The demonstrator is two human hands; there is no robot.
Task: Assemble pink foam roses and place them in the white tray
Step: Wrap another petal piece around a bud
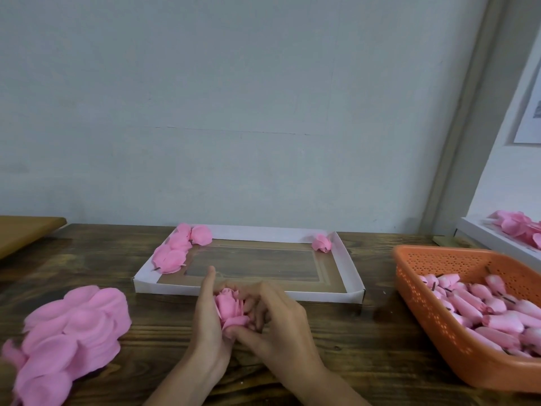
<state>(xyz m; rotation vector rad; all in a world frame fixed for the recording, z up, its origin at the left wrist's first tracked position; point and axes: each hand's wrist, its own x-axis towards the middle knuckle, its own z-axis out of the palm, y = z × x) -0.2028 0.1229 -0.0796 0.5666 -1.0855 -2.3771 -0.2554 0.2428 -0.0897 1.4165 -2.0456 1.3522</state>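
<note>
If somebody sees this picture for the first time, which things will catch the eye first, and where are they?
First the pink foam rose at the centre, held between the left hand and the right hand, just in front of the white tray. Then the big pile of pink petals on the table at the left, and the orange basket full of pink buds at the right.

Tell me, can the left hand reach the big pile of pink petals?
Probably yes, but not right away. The left hand and right hand both hold the rose, so it is busy. The petal pile lies on its own side, with nothing between them.
</note>
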